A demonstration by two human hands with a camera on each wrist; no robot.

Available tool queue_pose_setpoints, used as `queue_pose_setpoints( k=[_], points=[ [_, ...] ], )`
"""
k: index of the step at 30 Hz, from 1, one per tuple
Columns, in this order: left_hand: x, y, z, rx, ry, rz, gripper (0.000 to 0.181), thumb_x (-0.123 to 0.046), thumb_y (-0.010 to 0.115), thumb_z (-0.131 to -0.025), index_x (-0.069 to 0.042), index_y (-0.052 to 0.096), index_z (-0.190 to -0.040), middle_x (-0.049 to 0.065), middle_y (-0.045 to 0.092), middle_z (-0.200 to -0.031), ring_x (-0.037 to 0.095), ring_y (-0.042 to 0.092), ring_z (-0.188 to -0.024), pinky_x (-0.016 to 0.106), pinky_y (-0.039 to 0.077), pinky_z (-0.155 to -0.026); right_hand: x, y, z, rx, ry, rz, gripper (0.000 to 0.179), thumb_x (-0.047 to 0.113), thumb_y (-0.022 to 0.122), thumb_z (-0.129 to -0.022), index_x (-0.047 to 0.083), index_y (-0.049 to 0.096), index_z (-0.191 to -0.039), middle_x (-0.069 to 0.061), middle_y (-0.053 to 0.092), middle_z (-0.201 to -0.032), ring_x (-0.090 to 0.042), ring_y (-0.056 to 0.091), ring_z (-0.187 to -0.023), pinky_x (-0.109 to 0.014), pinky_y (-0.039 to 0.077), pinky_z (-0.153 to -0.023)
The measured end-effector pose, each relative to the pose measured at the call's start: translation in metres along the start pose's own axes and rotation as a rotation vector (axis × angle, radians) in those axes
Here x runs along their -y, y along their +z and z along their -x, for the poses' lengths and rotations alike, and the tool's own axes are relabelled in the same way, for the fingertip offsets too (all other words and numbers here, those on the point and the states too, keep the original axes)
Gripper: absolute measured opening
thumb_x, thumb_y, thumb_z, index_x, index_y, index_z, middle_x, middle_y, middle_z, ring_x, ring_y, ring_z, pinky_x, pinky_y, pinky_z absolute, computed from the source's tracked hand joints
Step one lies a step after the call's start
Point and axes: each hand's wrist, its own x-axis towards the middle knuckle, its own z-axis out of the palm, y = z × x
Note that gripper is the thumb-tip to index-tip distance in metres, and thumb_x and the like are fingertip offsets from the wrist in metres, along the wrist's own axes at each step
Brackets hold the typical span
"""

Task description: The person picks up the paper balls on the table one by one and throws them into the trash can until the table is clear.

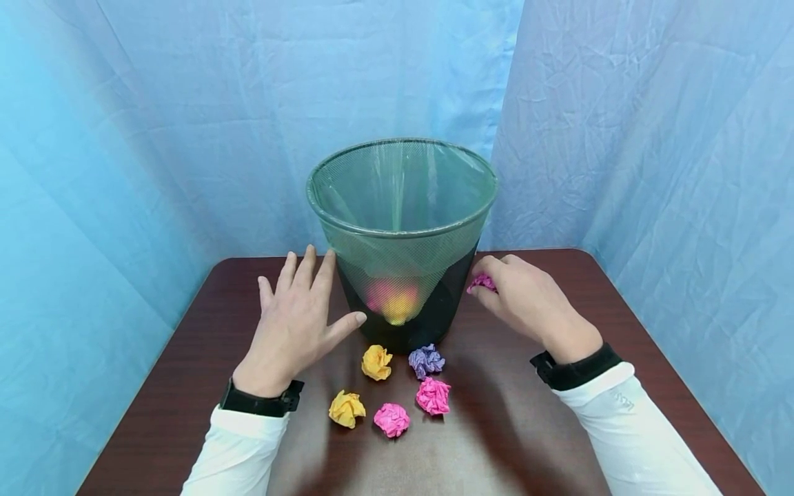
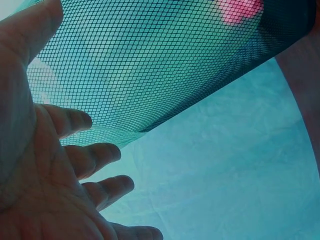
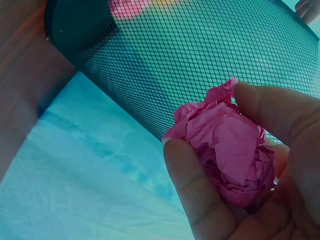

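Note:
A black mesh wastebasket [image 1: 455, 289] with a green plastic liner [image 1: 372, 241] stands at the table's far middle. Pink and yellow paper balls [image 1: 397, 303] show through its mesh. My right hand [image 1: 527, 300] holds a crumpled pink paper ball [image 3: 225, 145] between thumb and fingers, beside the basket's right wall. On the left, my left hand [image 1: 294, 320] is spread with straight fingers near the basket's wall and holds nothing; whether it touches the mesh I cannot tell. In the left wrist view its palm and fingers [image 2: 107, 155] lie beside the mesh.
In front of the basket lie a yellow paper ball [image 1: 376, 362], a purple one [image 1: 426, 361], a pink one [image 1: 433, 396], another pink one [image 1: 391, 419] and another yellow one [image 1: 347, 409]. The dark wooden table [image 1: 186, 386] is bounded by blue curtains [image 1: 205, 124].

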Motion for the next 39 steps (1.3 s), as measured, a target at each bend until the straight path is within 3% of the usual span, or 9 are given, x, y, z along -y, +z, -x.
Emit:
queue_pose_setpoints(
  k=[8, 12, 29, 39],
  points=[
    [0.0, -0.005, -0.001, -0.019, 0.011, 0.003, 0.102, -0.079, 0.047, -0.081, -0.012, 0.029, -0.156, 0.021, 0.028, -0.158, 0.045, 0.02, -0.143, 0.083, 0.015, -0.098, 0.0, -0.012, -0.004, -0.038, 0.01, 0.002, 0.016, 0.036, 0.065, -0.09, 0.025, 0.067, -0.102, 0.004, 0.06, -0.088, -0.016, 0.056, -0.089, -0.041, 0.049, -0.071],
    [0.0, -0.007, -0.002, -0.025, 0.01, 0.005, 0.101, -0.075, 0.053, -0.081, -0.012, 0.029, -0.155, 0.022, 0.029, -0.157, 0.045, 0.02, -0.143, 0.083, 0.016, -0.098, 0.001, -0.019, -0.006, -0.037, 0.024, -0.009, 0.016, 0.035, 0.065, -0.09, 0.025, 0.067, -0.103, 0.004, 0.061, -0.09, -0.016, 0.056, -0.09, -0.041, 0.049, -0.072],
    [0.0, -0.015, -0.004, -0.036, 0.02, -0.009, 0.101, -0.076, 0.052, -0.081, -0.014, 0.026, -0.157, 0.022, 0.028, -0.158, 0.045, 0.018, -0.144, 0.082, 0.017, -0.098, -0.002, -0.042, -0.014, -0.061, 0.02, 0.035, 0.028, 0.036, 0.067, -0.089, 0.016, 0.064, -0.107, -0.005, 0.062, -0.092, -0.023, 0.056, -0.091, -0.045, 0.05, -0.073],
    [-0.001, -0.021, -0.006, -0.051, 0.02, -0.012, 0.1, -0.074, 0.053, -0.082, -0.014, 0.026, -0.157, 0.022, 0.029, -0.158, 0.046, 0.019, -0.144, 0.082, 0.017, -0.098, -0.003, -0.056, -0.018, -0.086, 0.016, 0.028, 0.024, 0.033, 0.062, -0.091, 0.016, 0.064, -0.108, -0.006, 0.063, -0.096, -0.024, 0.056, -0.093, -0.047, 0.049, -0.075]
  ],
)
